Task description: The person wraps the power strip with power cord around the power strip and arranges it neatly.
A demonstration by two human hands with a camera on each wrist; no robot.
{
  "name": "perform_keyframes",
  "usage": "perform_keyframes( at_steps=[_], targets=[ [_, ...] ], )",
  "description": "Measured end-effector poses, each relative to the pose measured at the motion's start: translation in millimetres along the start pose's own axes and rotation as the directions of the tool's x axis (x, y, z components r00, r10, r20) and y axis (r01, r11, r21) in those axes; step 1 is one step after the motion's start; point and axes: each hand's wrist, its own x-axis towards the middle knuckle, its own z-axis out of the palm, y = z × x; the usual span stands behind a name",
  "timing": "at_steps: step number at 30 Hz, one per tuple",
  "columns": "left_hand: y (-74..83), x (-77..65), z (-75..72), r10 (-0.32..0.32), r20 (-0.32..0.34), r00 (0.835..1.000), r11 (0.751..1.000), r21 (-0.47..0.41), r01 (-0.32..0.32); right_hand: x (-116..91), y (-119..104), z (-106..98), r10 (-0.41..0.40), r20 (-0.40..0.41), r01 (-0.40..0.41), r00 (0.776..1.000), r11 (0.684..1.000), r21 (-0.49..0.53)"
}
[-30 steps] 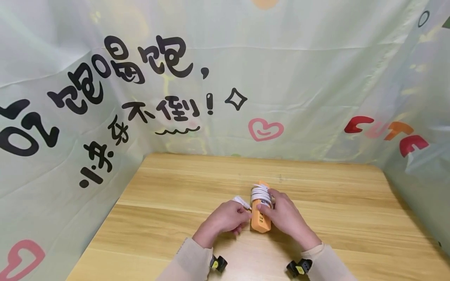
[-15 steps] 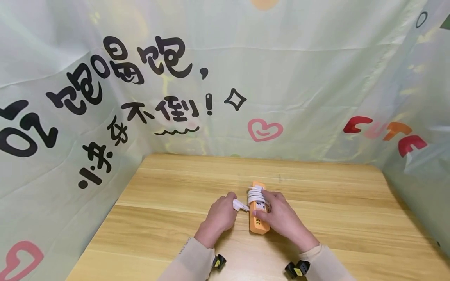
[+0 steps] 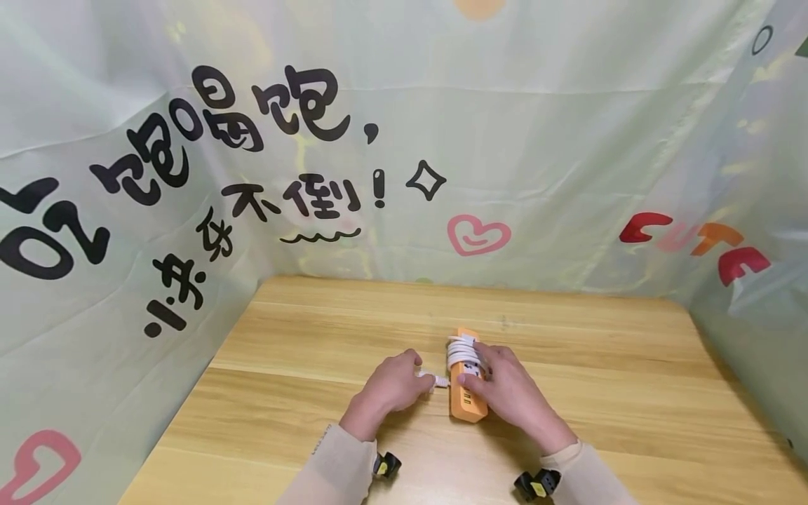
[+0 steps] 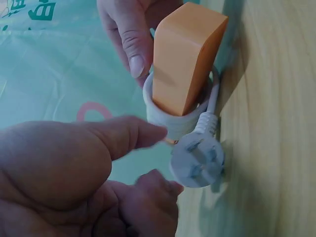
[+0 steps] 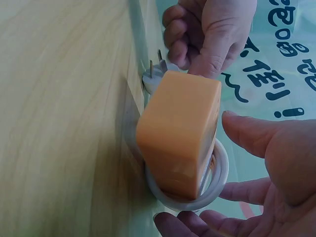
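Note:
An orange power strip [image 3: 468, 407] lies on the table, a white cable [image 3: 464, 353] coiled round its far half. My right hand [image 3: 511, 386] holds the strip from the right, thumb over its top and fingers beside the coil. The cable's white plug [image 4: 197, 160] sticks out to the left, close to the tabletop, its flat prongs facing the left wrist camera. My left hand [image 3: 394, 386] pinches the plug at its edge between thumb and curled fingers. In the head view the left thumb covers part of the plug.
The wooden table [image 3: 303, 330] is bounded at the back and sides by a pale fabric backdrop [image 3: 536, 140] with printed lettering and hearts. Small black cameras [image 3: 536, 484] sit at both wrists, by the sleeves.
My left hand has shifted and turned about the plug, its thumb now over it; the plug points more directly left. The right hand stays on the power strip, which has barely moved.

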Motion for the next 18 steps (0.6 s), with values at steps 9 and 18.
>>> perform_keyframes(
  at_steps=[9,18],
  targets=[
    [1.6,1.9,-1.0,-0.019,-0.039,0.999,0.999,-0.047,0.017,1.0,2.4,-2.7,-0.003,-0.009,0.003,1.000,1.000,-0.016],
    [1.8,-0.9,-7.0,-0.006,-0.060,0.998,0.999,-0.041,0.004,0.1,5.5,-8.3,0.029,-0.017,-0.029,0.999,1.000,0.007]
  ],
)
